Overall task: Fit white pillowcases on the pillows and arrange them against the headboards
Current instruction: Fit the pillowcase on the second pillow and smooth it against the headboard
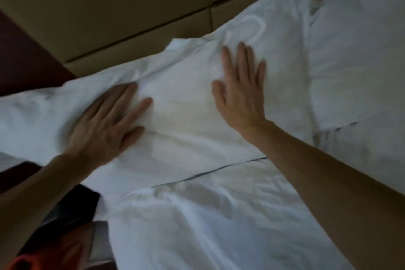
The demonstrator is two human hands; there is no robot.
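Left hand [105, 125]: fingers straight, slightly spread, palm flat on the pillow [182, 103]; nothing grasped. Right hand [241, 94]: likewise flat and unclenched, fingers extended toward the headboard [109, 6], pressing the pillow's right half. Both hands blurred.

Pillow: white cloth case, soft, creased, rectangular. Long axis runs lower left to upper right along the headboard, far edge against it, one corner peaked at upper right.

Headboard: tan padded panels, dark seams.

Second pillow [359, 50]: white, touching on the right. Rumpled white bedding [197, 215] lies on the near side.
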